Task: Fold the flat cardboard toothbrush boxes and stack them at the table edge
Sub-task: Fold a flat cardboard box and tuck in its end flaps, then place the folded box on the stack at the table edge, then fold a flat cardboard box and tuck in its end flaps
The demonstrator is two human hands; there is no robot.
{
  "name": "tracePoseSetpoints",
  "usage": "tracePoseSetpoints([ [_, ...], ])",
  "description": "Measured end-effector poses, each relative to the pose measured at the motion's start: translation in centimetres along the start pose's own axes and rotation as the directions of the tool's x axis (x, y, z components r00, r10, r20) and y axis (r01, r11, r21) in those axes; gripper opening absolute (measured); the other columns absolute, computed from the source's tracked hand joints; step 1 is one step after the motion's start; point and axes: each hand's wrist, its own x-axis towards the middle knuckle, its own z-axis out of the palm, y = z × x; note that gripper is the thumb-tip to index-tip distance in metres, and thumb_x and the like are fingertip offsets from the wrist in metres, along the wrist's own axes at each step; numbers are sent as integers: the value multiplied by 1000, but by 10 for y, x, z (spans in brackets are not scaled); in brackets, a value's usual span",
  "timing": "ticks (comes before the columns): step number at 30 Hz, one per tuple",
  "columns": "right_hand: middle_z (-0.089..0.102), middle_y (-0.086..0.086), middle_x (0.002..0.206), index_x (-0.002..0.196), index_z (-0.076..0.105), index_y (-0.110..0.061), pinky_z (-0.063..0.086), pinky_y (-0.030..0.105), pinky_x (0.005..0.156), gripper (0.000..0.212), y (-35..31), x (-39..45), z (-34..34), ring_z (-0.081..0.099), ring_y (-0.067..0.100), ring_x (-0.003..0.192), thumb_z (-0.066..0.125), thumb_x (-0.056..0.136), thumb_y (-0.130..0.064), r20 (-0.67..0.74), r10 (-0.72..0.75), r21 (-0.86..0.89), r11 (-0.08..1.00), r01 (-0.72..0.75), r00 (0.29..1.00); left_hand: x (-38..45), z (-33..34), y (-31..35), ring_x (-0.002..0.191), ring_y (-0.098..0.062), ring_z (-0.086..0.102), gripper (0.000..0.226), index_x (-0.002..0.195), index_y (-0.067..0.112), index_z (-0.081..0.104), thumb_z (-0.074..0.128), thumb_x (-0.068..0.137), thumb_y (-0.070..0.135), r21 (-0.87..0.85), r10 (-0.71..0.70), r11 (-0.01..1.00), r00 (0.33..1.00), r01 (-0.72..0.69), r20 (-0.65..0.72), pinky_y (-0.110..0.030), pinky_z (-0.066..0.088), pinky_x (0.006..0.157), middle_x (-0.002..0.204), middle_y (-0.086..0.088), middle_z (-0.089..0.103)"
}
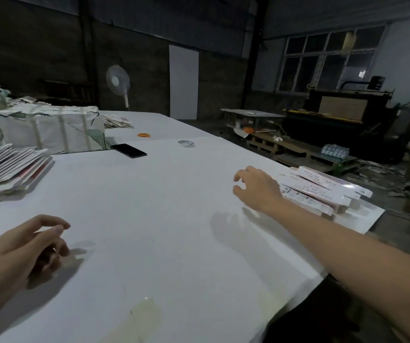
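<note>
A stack of folded white toothbrush boxes (322, 191) lies at the right edge of the white table (164, 199). My right hand (255, 186) hovers just left of that stack with loosely curled fingers and holds nothing. A fanned pile of flat unfolded boxes (6, 164) rests at the far left of the table. My left hand (23, 246) hangs above the table near the front left, fingers loosely curled, empty.
A wrapped, strapped bundle (50, 129) stands at the back left. A black phone (129, 150), a tape roll (186, 143) and an orange ring (144, 135) lie mid-table. A tape strip (144, 318) sticks near the front. Pallets and a machine (342, 125) stand beyond the right edge.
</note>
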Motion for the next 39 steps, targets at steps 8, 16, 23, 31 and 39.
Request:
tracePoseSetpoints([
  [8,63,-15,84,96,63,-35,51,35,81,12,-206,-40,20,60,13,86,58,86,-37,110,-319,607,771,191,941,-38,39,62,44,-25,51,29,83,20,68,53,102,5,21,128,992,992,-128,-12,-22,34,41,65,-16,64],
  [16,63,-16,68,88,68,-33,47,26,72,14,-268,-59,66,57,4,68,62,88,-21,46,-367,799,572,186,929,-42,37,63,54,-12,58,26,88,32,63,57,95,8,469,324,856,933,-219,-156,-28,47,52,61,4,63],
  [23,57,-23,59,80,65,-33,40,17,64,22,-267,-59,72,54,2,62,61,86,-13,1,-419,832,504,232,908,-41,2,88,123,-34,46,42,130,26,53,60,89,26,988,438,85,885,132,-156,-48,41,93,130,-3,55],
  [31,54,-25,56,84,67,-30,56,39,74,19,-267,-60,70,51,6,60,58,87,-14,-3,-444,854,465,233,896,-46,-31,98,106,-35,63,40,139,25,47,48,99,23,964,126,-20,957,266,-262,-39,46,75,118,-10,55],
  [39,58,-24,65,96,64,-35,52,37,75,9,-270,-60,70,54,6,66,58,92,-29,0,-430,894,405,193,903,-59,-11,146,93,-49,65,72,139,-2,54,53,69,-22,984,723,164,687,-67,-74,-50,54,69,127,-26,63],
])
